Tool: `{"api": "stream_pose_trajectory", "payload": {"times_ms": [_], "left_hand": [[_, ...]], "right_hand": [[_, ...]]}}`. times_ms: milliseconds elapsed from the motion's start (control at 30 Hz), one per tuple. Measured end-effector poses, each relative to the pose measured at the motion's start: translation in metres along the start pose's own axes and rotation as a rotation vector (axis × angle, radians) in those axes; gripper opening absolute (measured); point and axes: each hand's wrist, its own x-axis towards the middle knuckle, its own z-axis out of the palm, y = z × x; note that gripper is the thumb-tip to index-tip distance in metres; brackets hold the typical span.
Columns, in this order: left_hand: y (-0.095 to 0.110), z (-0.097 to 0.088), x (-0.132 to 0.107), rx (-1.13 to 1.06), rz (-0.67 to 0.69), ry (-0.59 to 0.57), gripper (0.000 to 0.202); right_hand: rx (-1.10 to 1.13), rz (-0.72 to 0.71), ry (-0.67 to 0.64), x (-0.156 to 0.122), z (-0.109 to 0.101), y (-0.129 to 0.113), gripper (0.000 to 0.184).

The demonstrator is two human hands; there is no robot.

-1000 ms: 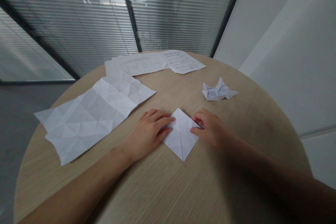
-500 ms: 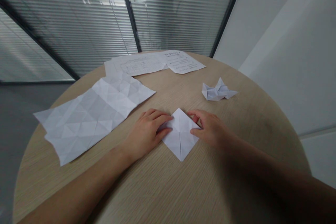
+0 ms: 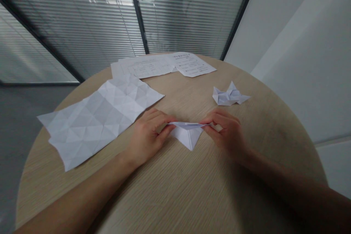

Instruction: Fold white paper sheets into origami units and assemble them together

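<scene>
Between my hands is a small folded white paper (image 3: 188, 136), bent along its middle so that a triangular part points down toward me. My left hand (image 3: 149, 131) pinches its left corner between thumb and fingers. At the opposite corner, my right hand (image 3: 226, 129) grips the paper the same way. The upper half is seen nearly edge-on, and its far side is hidden. Just beyond my right hand sits a folded paper boat-like shape (image 3: 229, 95) with pointed ends.
A large creased white sheet (image 3: 101, 117) lies to the left on the round wooden table (image 3: 175, 197). Printed papers (image 3: 164, 65) rest at the far edge. Behind the table are glass panes with blinds (image 3: 192, 18) and, to the right, a white wall (image 3: 304, 44).
The folded paper lay flat as a diamond. Now it is lifted slightly and bent across the middle, and my fingers have closed on both its side corners.
</scene>
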Motion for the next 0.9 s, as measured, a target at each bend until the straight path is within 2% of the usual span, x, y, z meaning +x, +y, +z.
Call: {"api": "stream_pose_trajectory", "payload": {"times_ms": [100,233,300,400,500,567,667,733,900], "left_hand": [[0.005,-0.005,0.001,0.033,0.131,0.081,0.014],[0.008,-0.009,-0.001,0.127,0.278,0.070,0.014],[0.008,-0.009,-0.002,0.163,0.306,0.074,0.013],[0.005,-0.008,-0.002,0.200,0.288,0.002,0.014],[-0.001,-0.004,-0.002,0.212,0.265,-0.164,0.018],[-0.004,0.000,-0.002,0.204,0.241,-0.271,0.020],[-0.003,0.002,-0.001,0.154,0.214,-0.368,0.026],[-0.001,0.001,0.000,0.117,0.206,-0.397,0.027],[-0.004,0.003,0.000,0.080,0.183,-0.376,0.022]], "right_hand": [[-0.021,-0.125,0.098,-0.001,-0.005,-0.005,0.021],[-0.076,-0.210,0.141,-0.001,-0.011,-0.009,0.025],[-0.100,-0.216,0.151,-0.001,-0.013,-0.007,0.026],[-0.126,-0.232,0.050,-0.001,-0.011,0.000,0.026],[-0.145,-0.251,-0.170,-0.002,-0.006,0.012,0.027],[-0.161,-0.237,-0.296,-0.002,-0.003,0.019,0.028],[-0.144,-0.189,-0.391,-0.002,-0.002,0.022,0.033],[-0.115,-0.136,-0.395,-0.002,-0.003,0.021,0.030],[-0.166,0.036,-0.283,0.000,0.001,0.020,0.004]]}}
